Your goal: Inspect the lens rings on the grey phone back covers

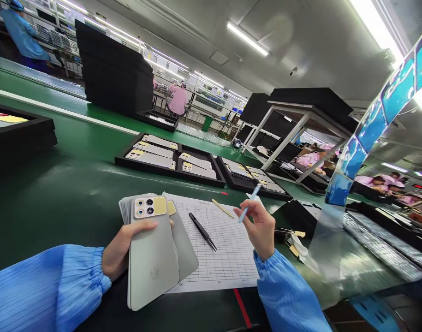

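My left hand (122, 246) is closed round the edge of a fanned stack of grey phone back covers (153, 263), its thumb lying across the top one. That cover has a camera area with several lens rings and a pale yellow film. My right hand (259, 227) is raised over the right side of a printed form (228, 244), pinching a slim light-blue stick (249, 203), perhaps a pen or swab; its exact kind is unclear. Between the hands, black tweezers (203, 232) lie on the form. A thin yellowish strip (222, 208) rests near the paper's top edge.
Black trays (169, 173) of more phone covers stand beyond the form. Another tray (20, 129) is at the left, near a tall black stack (114, 69). Small scraps (297, 242) lie right of my hand, beside a blue air-cushion column (356, 143). People sit at benches behind.
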The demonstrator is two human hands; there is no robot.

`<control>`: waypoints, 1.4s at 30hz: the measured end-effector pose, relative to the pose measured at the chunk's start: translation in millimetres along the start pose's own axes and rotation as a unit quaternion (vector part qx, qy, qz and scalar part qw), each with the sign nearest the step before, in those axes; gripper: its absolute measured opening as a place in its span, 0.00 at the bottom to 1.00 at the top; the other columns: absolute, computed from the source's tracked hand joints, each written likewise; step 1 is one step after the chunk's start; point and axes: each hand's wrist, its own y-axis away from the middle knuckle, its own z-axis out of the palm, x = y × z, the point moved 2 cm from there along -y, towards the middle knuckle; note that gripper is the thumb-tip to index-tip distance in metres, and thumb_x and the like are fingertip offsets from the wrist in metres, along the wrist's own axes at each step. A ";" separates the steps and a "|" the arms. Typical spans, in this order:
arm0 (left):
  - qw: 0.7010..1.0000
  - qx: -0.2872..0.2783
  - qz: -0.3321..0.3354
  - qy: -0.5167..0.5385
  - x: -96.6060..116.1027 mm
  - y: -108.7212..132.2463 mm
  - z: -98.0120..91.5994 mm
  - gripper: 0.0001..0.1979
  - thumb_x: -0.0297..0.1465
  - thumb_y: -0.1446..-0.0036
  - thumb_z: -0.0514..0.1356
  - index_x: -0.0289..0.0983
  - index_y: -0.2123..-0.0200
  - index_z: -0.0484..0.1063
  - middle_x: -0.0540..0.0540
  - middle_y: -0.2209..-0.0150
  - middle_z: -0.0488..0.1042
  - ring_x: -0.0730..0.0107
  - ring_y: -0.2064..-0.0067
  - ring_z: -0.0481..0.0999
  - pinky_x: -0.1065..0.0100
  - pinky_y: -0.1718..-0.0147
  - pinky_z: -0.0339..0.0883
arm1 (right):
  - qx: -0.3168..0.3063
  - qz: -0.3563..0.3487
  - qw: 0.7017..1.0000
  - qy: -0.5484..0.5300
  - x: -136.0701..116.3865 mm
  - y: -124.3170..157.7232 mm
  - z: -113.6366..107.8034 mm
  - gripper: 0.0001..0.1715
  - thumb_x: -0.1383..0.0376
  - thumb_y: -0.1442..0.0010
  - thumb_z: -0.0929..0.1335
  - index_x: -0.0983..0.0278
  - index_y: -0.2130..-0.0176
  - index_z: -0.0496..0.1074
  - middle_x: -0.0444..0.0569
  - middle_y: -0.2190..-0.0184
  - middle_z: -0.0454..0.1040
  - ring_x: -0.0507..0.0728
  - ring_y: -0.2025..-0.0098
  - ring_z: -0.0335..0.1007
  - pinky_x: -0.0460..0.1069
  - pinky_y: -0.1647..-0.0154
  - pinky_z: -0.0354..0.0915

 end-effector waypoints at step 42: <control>0.999 0.010 -0.038 0.004 -1.6 6.5 3.1 0.16 0.35 0.52 0.56 0.33 0.61 0.71 0.44 0.69 0.76 0.61 0.70 0.75 0.65 0.68 0.68 | -0.098 0.075 0.992 0.041 54.1 -2.2 65.3 0.12 0.64 0.41 0.64 0.69 0.73 0.67 0.39 0.79 0.66 0.46 0.80 0.62 0.43 0.80 0.61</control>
